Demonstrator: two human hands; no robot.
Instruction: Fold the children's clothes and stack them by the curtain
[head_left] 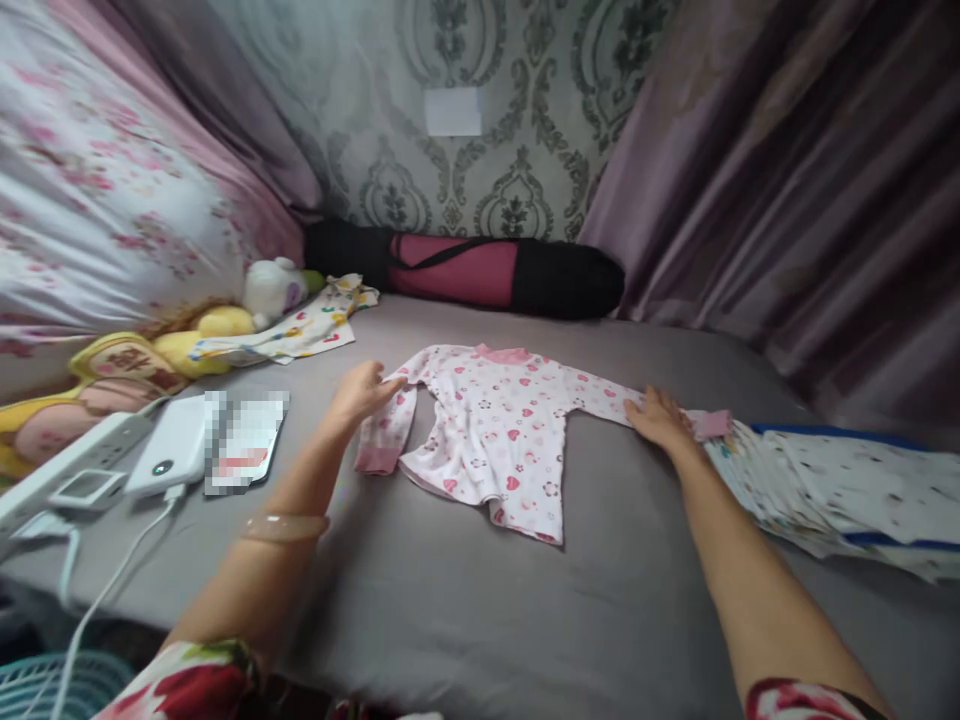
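A small white long-sleeved shirt with pink hearts lies flat on the grey bed sheet, its pink collar toward the wall. My left hand touches the shoulder of its left sleeve, which hangs bent downward with a pink cuff. My right hand presses flat on the right sleeve, stretched out sideways toward its pink cuff. Neither hand closes around the fabric.
A pile of patterned white cloths lies at the right. At the left are a white power bank, a power strip with cables, plush toys, another small garment. A black-and-pink roll bag rests along the wall.
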